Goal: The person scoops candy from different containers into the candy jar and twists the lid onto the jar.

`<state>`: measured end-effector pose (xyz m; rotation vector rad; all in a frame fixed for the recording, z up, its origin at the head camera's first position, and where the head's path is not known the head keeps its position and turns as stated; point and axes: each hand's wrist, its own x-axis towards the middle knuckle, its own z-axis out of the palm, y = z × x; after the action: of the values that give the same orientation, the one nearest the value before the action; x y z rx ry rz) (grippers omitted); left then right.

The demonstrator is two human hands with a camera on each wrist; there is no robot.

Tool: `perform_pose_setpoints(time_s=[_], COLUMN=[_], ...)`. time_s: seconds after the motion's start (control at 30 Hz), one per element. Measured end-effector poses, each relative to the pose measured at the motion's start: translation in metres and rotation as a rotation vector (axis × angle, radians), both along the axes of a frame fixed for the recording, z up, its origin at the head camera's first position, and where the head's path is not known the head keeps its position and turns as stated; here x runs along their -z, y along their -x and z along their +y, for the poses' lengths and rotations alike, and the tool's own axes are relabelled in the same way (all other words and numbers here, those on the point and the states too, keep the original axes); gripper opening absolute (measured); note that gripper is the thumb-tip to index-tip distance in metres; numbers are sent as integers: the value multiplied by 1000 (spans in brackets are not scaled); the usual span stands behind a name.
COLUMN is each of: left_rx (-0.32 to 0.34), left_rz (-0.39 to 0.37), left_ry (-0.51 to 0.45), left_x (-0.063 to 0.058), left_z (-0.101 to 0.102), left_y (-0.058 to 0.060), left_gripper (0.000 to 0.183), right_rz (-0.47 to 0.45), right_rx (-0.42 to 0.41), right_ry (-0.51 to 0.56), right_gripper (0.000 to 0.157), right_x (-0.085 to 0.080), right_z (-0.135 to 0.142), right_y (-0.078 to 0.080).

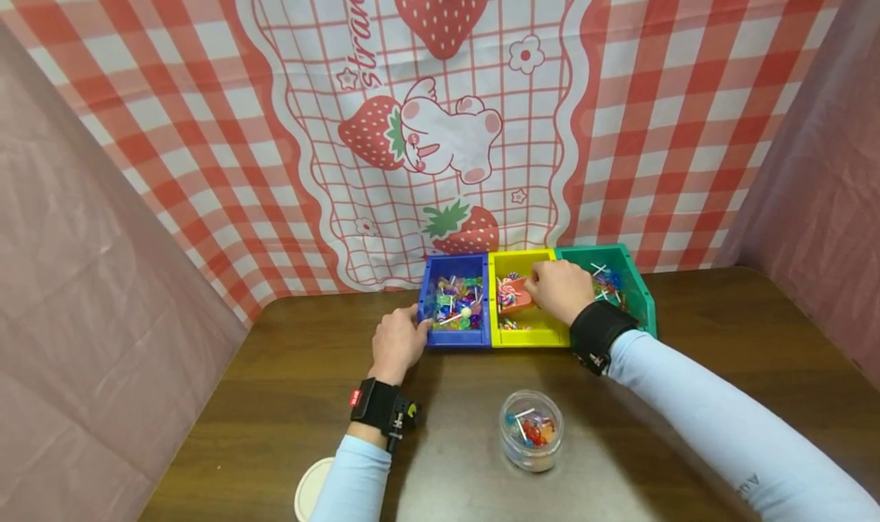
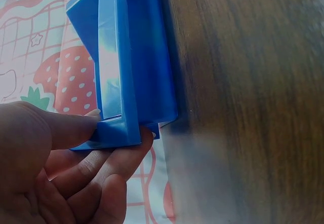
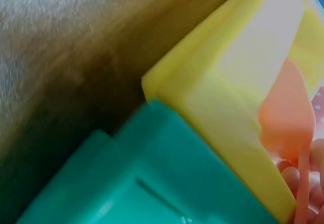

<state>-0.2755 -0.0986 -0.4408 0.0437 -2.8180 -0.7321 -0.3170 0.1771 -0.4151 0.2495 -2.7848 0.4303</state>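
Observation:
My left hand (image 1: 399,342) holds the front left corner of the blue bin (image 1: 457,339), thumb on the rim and fingers beneath it in the left wrist view. Small colourful candies and lollipops (image 1: 462,304) lie inside that bin. Over the yellow bin (image 1: 529,340), my right hand (image 1: 564,286) grips the handle of an orange-pink scoop (image 3: 287,107). In the head view, swirled candies (image 1: 507,293) show at the scoop's left end, and a few more lie at the bin's front. The right fingers are partly cut off in the right wrist view.
A green bin (image 1: 641,293) with wrapped lollipops adjoins the yellow one, partly behind my right wrist. Nearer me stands an uncovered clear jar (image 1: 531,459) containing lollipops and candies. A pale round lid (image 1: 311,487) lies beside my left forearm. A checked cloth (image 1: 639,163) hangs behind.

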Motion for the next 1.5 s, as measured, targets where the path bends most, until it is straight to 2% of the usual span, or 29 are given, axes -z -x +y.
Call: perform_pose_setpoints(time_s=[0.27, 0.4, 0.6, 1.0, 1.27, 1.5], left_rx=[13, 15, 21, 16, 10, 11], left_rz=[3, 0, -2, -6, -8, -20], left_ry=[-6, -1, -7, -12, -5, -2], left_x=[6, 6, 6, 3, 1, 1], left_z=[2, 3, 1, -1, -2, -1], left_y=[-1, 0, 0, -1, 0, 2], left_gripper=[37, 38, 38, 37, 36, 38], right_rz=[33, 30, -29, 22, -102, -152], right_rx=[-43, -34, -30, -62, -17, 51], right_ry=[-16, 37, 120, 242, 384, 472], right_gripper=[39, 44, 48, 52, 47, 38], right_x=[12, 8, 6, 5, 5, 3], right_z=[2, 7, 14, 23, 33, 42], right_y=[-2, -4, -2, -7, -8, -8])
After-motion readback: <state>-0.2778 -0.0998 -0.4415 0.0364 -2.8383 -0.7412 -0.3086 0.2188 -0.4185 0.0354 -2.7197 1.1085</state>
